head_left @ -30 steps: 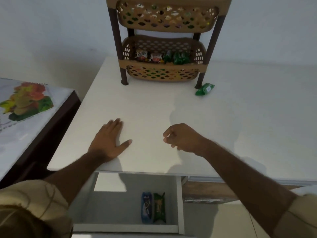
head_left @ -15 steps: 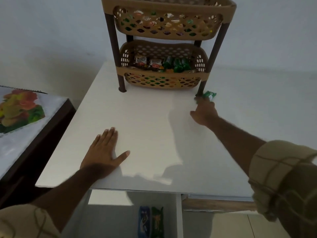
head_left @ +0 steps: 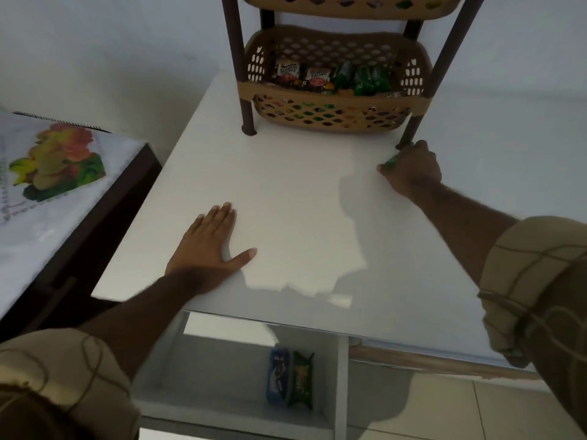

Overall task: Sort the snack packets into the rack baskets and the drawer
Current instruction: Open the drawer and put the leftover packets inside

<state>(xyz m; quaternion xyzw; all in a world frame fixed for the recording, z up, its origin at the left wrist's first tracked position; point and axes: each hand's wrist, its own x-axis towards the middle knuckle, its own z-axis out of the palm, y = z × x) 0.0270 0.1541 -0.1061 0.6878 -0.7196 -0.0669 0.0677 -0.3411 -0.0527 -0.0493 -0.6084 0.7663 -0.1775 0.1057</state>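
The right hand [head_left: 411, 169] had closed over the green packet [head_left: 391, 160] lying on the white table [head_left: 301, 192] by the rack's front right leg [head_left: 413, 128], fingers curled round it, probably to lift it into the lower basket [head_left: 330, 112] with the other green ones. The left hand [head_left: 206, 249] lay flat, fingers straight, seemingly bracing above the open drawer [head_left: 241, 385].

I face a plain white wall [head_left: 95, 58]; my white tabletop [head_left: 301, 192] meets a dark side table [head_left: 104, 198], pale tiled floor [head_left: 444, 408] below.
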